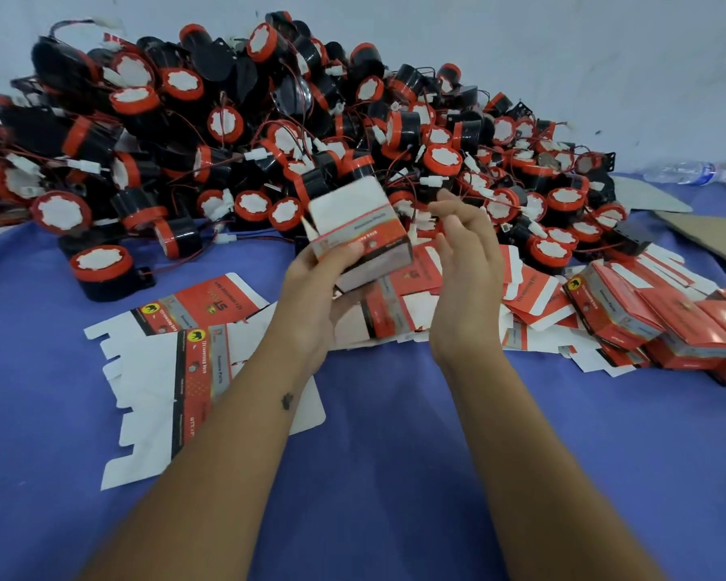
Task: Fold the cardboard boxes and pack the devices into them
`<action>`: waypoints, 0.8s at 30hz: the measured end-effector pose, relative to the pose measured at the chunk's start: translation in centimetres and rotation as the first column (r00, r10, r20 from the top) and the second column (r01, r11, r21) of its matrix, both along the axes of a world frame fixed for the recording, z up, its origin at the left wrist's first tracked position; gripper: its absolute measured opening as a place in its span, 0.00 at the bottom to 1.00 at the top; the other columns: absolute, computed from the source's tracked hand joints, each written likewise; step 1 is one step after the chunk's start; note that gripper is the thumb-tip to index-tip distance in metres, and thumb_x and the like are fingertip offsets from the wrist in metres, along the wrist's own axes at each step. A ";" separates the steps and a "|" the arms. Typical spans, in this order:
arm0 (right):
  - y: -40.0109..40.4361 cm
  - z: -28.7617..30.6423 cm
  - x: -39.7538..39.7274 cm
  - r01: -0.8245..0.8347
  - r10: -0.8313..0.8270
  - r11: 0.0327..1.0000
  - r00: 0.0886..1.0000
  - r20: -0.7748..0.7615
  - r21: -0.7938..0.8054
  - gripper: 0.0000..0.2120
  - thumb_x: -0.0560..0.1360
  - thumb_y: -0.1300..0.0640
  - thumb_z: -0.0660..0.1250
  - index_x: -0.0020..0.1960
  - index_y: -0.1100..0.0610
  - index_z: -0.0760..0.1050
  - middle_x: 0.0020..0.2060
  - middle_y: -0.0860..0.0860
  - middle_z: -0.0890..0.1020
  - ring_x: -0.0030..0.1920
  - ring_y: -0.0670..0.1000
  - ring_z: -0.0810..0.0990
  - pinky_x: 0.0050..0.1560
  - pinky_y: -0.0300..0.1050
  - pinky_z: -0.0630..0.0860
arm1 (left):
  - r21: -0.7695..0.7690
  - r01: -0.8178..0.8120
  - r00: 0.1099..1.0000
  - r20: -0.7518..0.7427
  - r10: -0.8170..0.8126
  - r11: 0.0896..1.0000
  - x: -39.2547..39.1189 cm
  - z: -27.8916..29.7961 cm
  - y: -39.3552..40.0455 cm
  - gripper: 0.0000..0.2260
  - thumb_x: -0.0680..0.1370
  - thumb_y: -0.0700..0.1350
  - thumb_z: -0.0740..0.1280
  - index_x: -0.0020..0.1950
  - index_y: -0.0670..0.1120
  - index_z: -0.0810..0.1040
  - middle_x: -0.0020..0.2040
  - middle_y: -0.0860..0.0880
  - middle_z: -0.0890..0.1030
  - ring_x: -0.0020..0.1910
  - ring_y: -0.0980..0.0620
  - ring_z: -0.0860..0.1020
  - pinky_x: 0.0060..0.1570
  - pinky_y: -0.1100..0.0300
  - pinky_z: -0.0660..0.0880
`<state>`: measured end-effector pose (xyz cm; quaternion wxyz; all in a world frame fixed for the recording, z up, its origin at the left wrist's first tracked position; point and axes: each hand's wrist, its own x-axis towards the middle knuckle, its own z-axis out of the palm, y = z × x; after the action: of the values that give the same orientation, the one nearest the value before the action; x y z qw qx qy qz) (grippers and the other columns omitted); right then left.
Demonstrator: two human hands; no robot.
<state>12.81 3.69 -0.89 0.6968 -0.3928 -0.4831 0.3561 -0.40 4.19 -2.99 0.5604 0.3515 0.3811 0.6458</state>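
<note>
My left hand [315,287] grips a small red, grey and white cardboard box [359,228] from below, lifted above the blue cloth; its white top face points up toward the pile. My right hand [468,262] hovers just right of the box with relaxed fingers, holding nothing. Behind lies a big heap of black and red round devices [269,132] with red wires and white plugs. Flat unfolded box blanks [172,371] lie to the left under my left forearm, and more flat blanks [416,304] are stacked under my hands.
Several folded red boxes [663,325] lie in a row at the right on the blue cloth [395,454]. A clear plastic bottle [688,171] lies at the far right by the wall. Brown cardboard sheets [713,241] sit at the right edge.
</note>
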 end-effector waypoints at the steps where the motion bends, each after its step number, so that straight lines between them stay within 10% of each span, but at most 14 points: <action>1: 0.4 0.0 -0.3 -0.033 0.033 0.999 0.999 0.003 -0.030 0.09 0.80 0.61 0.60 0.50 0.52 0.79 0.54 0.42 0.81 0.54 0.33 0.77 0.48 0.23 0.70 | 0.005 -0.100 0.993 0.067 0.099 0.995 -0.5 0.1 0.4 0.10 0.79 0.38 0.67 0.60 0.40 0.78 0.52 0.47 0.85 0.51 0.52 0.84 0.50 0.57 0.81; 7: 5.6 -0.7 -3.9 -0.034 0.124 0.982 0.858 0.499 -0.185 0.14 0.80 0.63 0.62 0.63 0.52 0.73 0.60 0.48 0.75 0.59 0.47 0.74 0.55 0.37 0.69 | -0.057 -0.631 0.769 0.090 0.633 0.774 -3.3 -0.2 2.1 0.21 0.77 0.42 0.73 0.63 0.47 0.66 0.55 0.56 0.77 0.54 0.59 0.79 0.61 0.54 0.77; 11: 8.8 -1.8 -5.7 -0.088 0.240 0.967 0.640 0.730 -0.240 0.32 0.77 0.66 0.62 0.78 0.51 0.59 0.76 0.54 0.62 0.74 0.55 0.63 0.73 0.51 0.63 | -0.075 -0.646 0.752 0.108 0.650 0.760 -3.5 -0.9 2.7 0.27 0.77 0.45 0.72 0.71 0.44 0.61 0.65 0.46 0.77 0.62 0.49 0.79 0.63 0.51 0.77; 15: 10.3 -2.4 -6.8 0.041 0.201 0.967 0.473 0.858 -0.250 0.37 0.74 0.63 0.68 0.79 0.57 0.55 0.74 0.57 0.61 0.71 0.61 0.64 0.69 0.57 0.66 | -0.093 -0.578 0.796 0.155 0.586 0.810 -3.2 -1.4 3.1 0.18 0.79 0.48 0.70 0.64 0.52 0.65 0.58 0.51 0.78 0.56 0.52 0.81 0.50 0.60 0.79; 21: 9.1 -1.7 -7.3 0.031 0.107 0.990 0.467 0.878 -0.137 0.25 0.71 0.62 0.72 0.65 0.55 0.69 0.61 0.55 0.71 0.60 0.58 0.72 0.58 0.55 0.74 | -0.131 -0.432 0.870 0.201 0.451 0.892 -2.7 -0.9 2.7 0.23 0.80 0.51 0.67 0.73 0.51 0.65 0.65 0.49 0.78 0.61 0.49 0.80 0.56 0.54 0.79; 24: 6.9 -0.7 -6.7 -0.025 0.057 0.998 0.645 0.762 -0.053 0.18 0.71 0.62 0.71 0.56 0.53 0.67 0.48 0.51 0.77 0.45 0.50 0.77 0.40 0.50 0.75 | -0.067 -0.448 0.859 0.244 0.450 0.891 -2.7 -0.5 2.2 0.17 0.81 0.49 0.66 0.68 0.52 0.66 0.63 0.49 0.78 0.58 0.46 0.82 0.55 0.50 0.81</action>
<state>6.12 10.60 -1.61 0.4130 -0.5082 -0.7334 0.1823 -3.07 6.41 -3.52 0.4397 0.1656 0.3803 0.7966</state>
